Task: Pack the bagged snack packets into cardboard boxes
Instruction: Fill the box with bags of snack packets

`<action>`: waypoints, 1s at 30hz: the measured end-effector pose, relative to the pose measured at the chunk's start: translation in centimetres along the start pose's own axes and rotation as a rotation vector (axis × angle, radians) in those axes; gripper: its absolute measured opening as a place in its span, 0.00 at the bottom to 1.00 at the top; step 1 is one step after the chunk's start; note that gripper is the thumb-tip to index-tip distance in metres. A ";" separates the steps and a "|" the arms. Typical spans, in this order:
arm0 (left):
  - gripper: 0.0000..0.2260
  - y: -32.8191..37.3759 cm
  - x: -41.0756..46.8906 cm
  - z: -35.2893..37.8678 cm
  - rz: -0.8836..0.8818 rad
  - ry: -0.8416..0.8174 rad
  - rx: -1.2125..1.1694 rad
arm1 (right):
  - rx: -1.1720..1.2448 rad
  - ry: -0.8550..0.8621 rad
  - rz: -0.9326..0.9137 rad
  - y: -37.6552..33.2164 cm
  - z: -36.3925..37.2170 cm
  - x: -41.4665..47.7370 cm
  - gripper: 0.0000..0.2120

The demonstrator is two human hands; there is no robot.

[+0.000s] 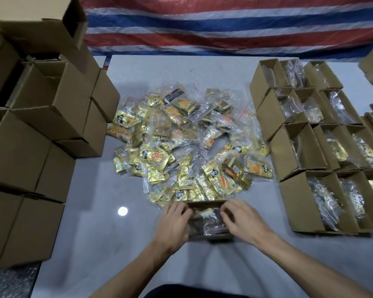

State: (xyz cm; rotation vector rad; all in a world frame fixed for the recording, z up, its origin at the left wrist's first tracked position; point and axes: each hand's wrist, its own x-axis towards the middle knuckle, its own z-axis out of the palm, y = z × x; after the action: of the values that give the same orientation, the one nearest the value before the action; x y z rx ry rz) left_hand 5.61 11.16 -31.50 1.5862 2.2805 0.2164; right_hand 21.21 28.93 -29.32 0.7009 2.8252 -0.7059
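Observation:
A small open cardboard box stands on the white table in front of me, with a clear bag of gold snack packets inside it. My left hand lies over the box's left side, fingers curled onto the rim. My right hand lies over the right side, fingers bent down onto the bag and rim. Just beyond the box spreads a large pile of bagged gold snack packets.
Stacked empty cardboard boxes rise along the left of the table. Rows of open boxes holding bagged packets fill the right side. A red, white and blue striped tarp hangs behind. Bare table lies near left.

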 end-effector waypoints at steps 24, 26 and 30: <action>0.09 4.7 2.0 1.6 -0.532 -0.237 -0.733 | 0.560 -0.109 0.930 5.4 1.7 -6.2 0.10; 0.10 6.4 2.7 1.7 -0.506 -0.237 -0.753 | 0.564 -0.036 1.005 6.1 1.7 -7.9 0.10; 0.14 9.5 4.1 2.1 -0.415 -0.284 -0.771 | 0.637 0.159 1.199 7.3 2.1 -10.7 0.13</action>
State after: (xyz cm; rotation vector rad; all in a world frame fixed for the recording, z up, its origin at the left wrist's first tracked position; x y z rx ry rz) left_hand 13.42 18.19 -31.23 0.6925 1.8952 0.6212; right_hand 34.20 29.33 -31.50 2.2573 1.6339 -1.2226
